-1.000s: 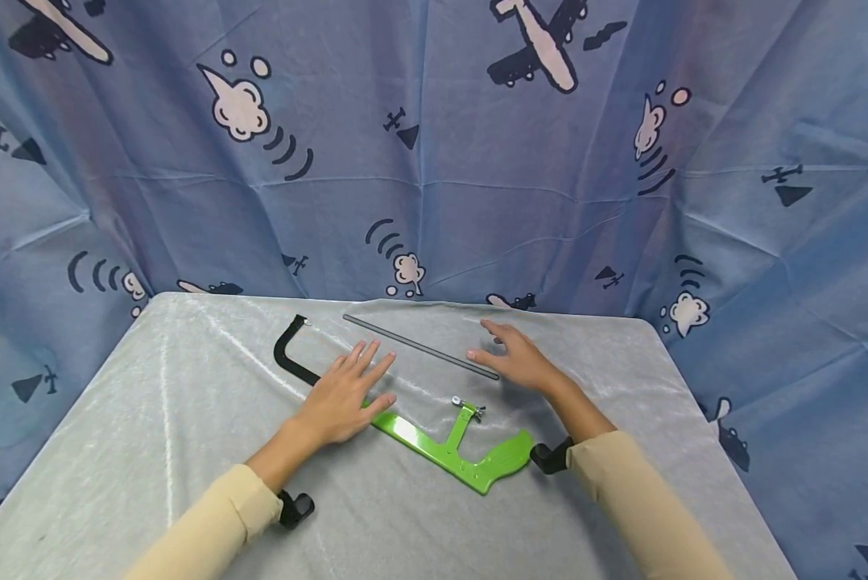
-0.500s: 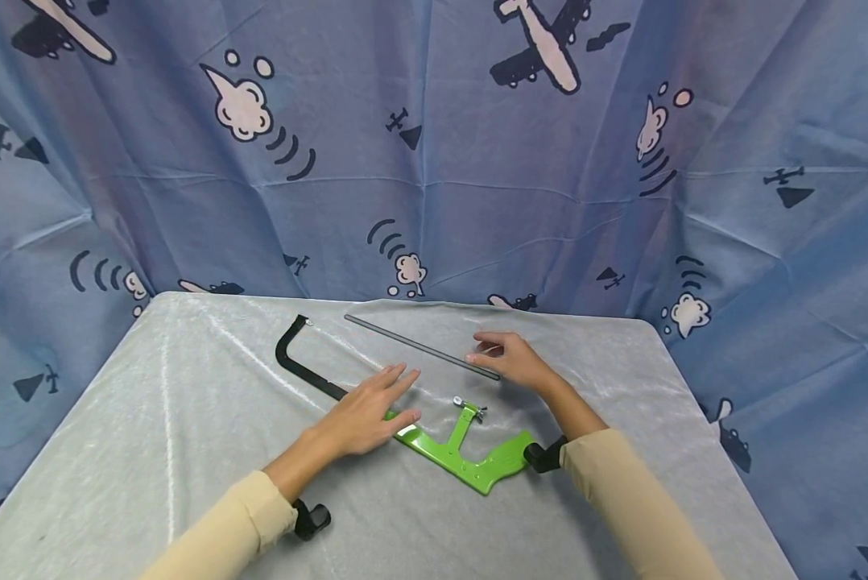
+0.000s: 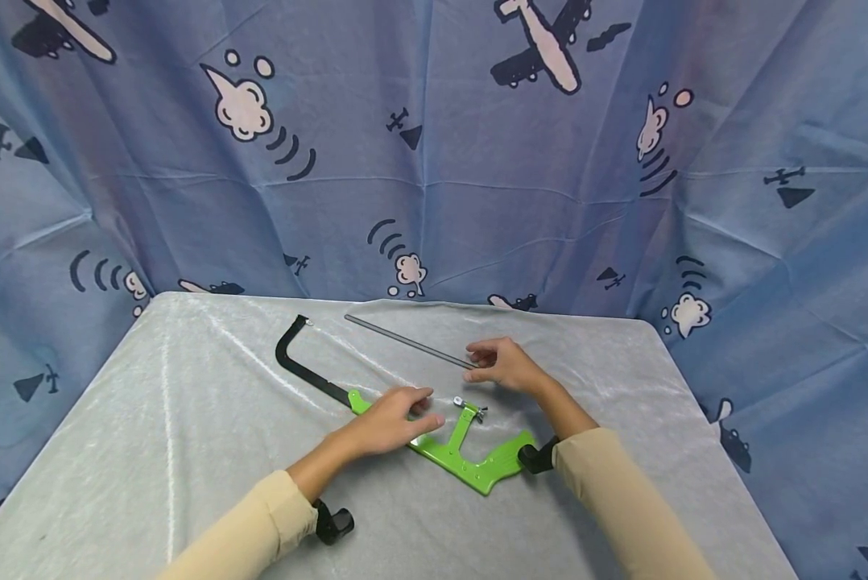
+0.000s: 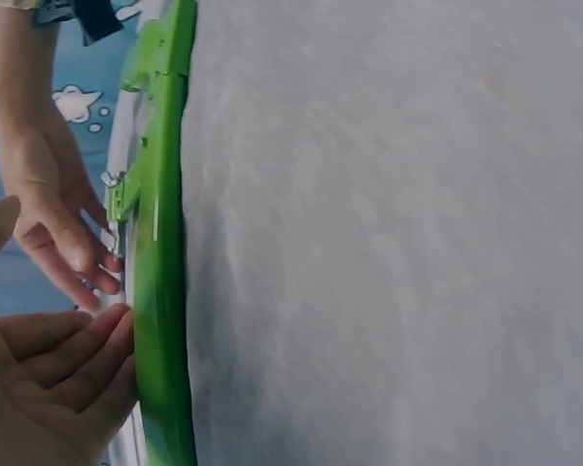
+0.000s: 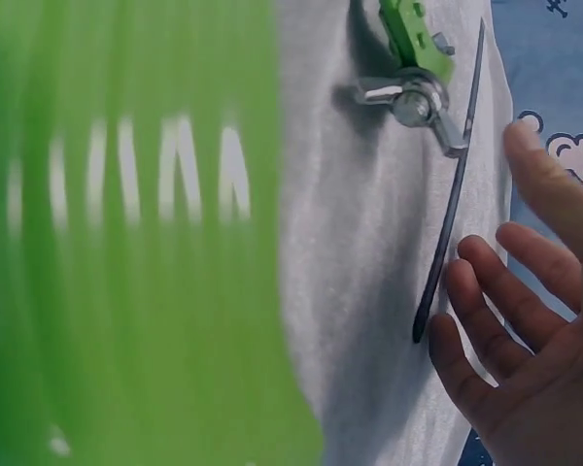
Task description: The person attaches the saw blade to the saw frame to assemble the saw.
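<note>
A green and black hacksaw frame lies slantwise on the cloth, its handle toward the right. Behind it rests the hacksaw blade, a thin grey strip separate from the frame. My left hand is over the green bar, hiding part of it. In the left wrist view, its relaxed fingertips come right up to the frame. My right hand hovers at the blade's right end with loosely bent fingers, covering that end in the head view. In the right wrist view, the blade runs just beside the fingertips.
A wing nut sits on the frame's short green post. Pale grey cloth covers the table, whose back edge meets a blue printed curtain. Black wrist mounts hang below both sleeves, the right one overlapping the hacksaw handle.
My left hand has slid right and toward me along the frame, its fingers drawing together. My right hand has come down to the blade's end, fingers bending. Frame and blade stay put.
</note>
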A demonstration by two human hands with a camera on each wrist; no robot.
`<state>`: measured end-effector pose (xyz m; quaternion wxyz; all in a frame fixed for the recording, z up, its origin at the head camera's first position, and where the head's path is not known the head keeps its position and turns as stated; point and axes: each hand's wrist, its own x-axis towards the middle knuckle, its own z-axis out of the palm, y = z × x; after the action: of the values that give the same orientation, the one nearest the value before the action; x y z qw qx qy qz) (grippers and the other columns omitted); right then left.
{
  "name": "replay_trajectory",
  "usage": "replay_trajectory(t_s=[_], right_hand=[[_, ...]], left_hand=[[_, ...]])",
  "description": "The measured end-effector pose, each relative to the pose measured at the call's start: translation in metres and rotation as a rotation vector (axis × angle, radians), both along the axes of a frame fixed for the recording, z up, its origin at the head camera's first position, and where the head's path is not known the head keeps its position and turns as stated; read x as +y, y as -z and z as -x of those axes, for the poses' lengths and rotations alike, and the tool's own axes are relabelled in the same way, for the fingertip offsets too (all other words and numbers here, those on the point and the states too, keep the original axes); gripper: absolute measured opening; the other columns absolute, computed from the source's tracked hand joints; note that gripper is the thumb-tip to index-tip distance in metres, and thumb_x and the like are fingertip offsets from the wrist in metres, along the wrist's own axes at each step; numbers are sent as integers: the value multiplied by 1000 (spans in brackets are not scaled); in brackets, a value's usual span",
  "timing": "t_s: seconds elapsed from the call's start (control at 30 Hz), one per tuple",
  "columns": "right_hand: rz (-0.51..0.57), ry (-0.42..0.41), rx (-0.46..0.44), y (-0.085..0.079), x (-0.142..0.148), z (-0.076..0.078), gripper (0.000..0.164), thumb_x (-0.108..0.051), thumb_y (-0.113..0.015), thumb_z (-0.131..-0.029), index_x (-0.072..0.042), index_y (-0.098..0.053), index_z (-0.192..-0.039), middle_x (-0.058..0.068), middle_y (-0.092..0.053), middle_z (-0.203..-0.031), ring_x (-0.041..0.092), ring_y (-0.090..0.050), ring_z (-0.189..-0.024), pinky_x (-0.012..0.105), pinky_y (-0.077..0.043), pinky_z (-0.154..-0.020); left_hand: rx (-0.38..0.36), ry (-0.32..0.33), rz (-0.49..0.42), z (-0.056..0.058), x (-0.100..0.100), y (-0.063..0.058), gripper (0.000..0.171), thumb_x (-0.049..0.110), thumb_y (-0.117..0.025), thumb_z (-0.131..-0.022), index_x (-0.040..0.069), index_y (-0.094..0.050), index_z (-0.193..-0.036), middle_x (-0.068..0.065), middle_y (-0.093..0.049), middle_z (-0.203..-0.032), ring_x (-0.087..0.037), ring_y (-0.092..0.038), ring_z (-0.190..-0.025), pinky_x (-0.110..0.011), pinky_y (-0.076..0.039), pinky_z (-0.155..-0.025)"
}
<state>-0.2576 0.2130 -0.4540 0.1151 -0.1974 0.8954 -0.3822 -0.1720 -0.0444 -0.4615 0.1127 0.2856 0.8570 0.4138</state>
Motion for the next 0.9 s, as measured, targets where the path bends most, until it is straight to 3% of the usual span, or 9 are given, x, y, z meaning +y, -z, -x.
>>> replay_trajectory(t_s=[0.3, 0.53, 0.9], right_hand=[[19, -27, 6, 5, 1, 3, 49, -7, -80, -83, 12, -61, -124, 23, -68, -114, 35, -65, -102, 45, -51, -90], [-32, -13, 31, 8, 0, 5, 36, -1, -79, -82, 8, -69, -115, 17, -71, -106, 25, -65, -92, 34, -51, -81], [-68, 0, 72, 12, -1, 8, 21, 3, -76, -82, 5, -74, -103, 13, -71, -93, 19, -64, -80, 29, -49, -70]], left_hand=[[-191, 15, -99, 3, 12, 0, 55, 27, -64, -95, -13, -55, -132, -16, -70, -112, -25, -66, -106, -37, -52, -90], [-295, 41, -113, 5, 22, 0, 51, 19, -68, -94, -14, -55, -131, -17, -71, -112, -27, -67, -107, -34, -52, -90], [-332, 60, -108, 9, 32, 2, 46, 16, -70, -91, -12, -60, -126, -17, -72, -110, -24, -68, -103, -30, -53, -86]])
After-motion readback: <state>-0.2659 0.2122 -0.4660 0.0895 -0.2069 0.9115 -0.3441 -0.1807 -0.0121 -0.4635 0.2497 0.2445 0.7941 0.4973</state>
